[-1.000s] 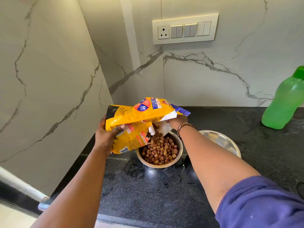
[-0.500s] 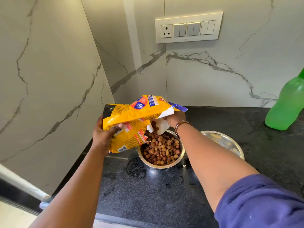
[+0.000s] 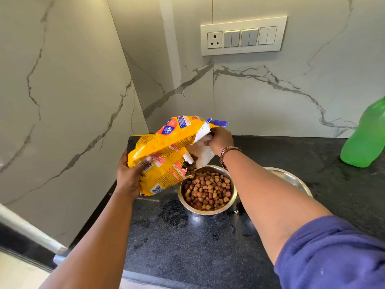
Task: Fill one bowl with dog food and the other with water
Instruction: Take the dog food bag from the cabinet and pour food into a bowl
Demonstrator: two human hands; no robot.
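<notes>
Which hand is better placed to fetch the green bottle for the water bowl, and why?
Right. The right hand only pinches the food bag mouth and is nearer the green bottle; the left hand supports the bag.

The green bottle (image 3: pixel 366 138) is cut off by the right edge, so its cap and far side are out of sight. The second steel bowl (image 3: pixel 291 180) lies mostly behind the right forearm; whether it holds anything cannot be told. The yellow food bag (image 3: pixel 166 151) hides the left hand's (image 3: pixel 130 176) fingers except the thumb, and the right hand's (image 3: pixel 219 139) fingertips disappear into its torn mouth. The bag's print is too small to read.
</notes>
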